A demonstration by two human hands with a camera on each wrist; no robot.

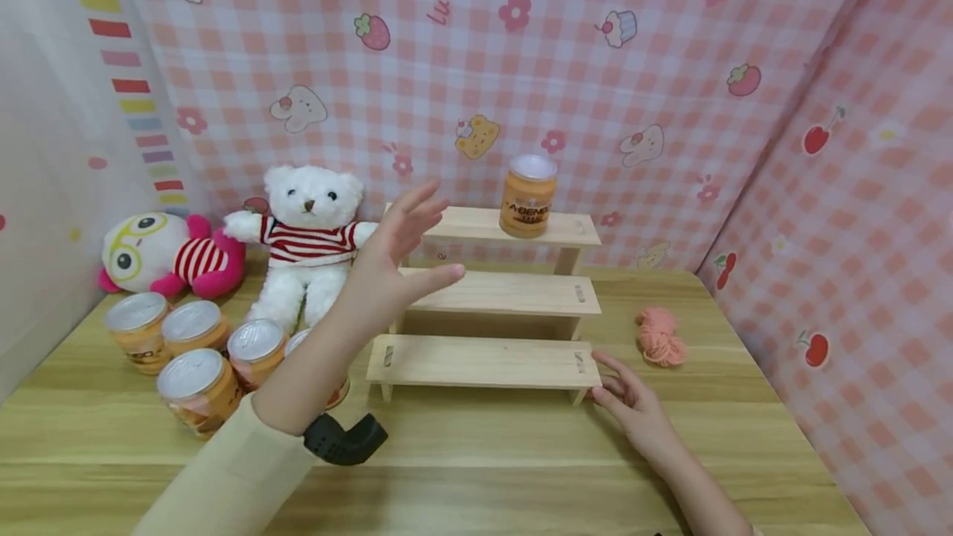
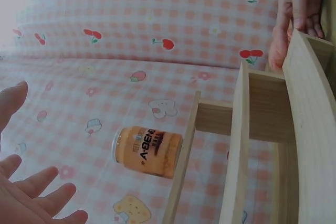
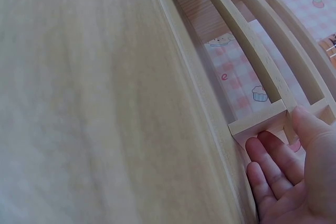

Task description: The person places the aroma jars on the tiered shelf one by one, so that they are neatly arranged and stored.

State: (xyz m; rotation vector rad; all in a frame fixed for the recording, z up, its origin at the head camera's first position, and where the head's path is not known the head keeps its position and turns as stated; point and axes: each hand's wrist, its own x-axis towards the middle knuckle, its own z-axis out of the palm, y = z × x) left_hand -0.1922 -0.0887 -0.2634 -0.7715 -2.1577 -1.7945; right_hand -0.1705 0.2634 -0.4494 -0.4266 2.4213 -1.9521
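Observation:
A three-tier wooden shelf point(image 1: 476, 361) stands on the table. On its top tier, right of the middle, sits an upright orange can point(image 1: 527, 201) with a silvery lid and dark lettering. My left hand point(image 1: 405, 251) is raised over the shelf's left part, fingers spread and empty, apart from the can in the left wrist view. My right hand point(image 1: 633, 404) grips the right end of the lowest tier. In the right wrist view its thumb lies at the board's corner, with the fingers against the side support point(image 3: 260, 121).
Several similar cans point(image 1: 192, 387) stand at the left, partly hidden by my left forearm. Behind them are a white teddy bear point(image 1: 308, 205) in a striped sweater and a pink plush toy point(image 1: 160, 259). A coil of pink yarn point(image 1: 659, 337) lies right of the shelf. Checkered cloth hangs behind.

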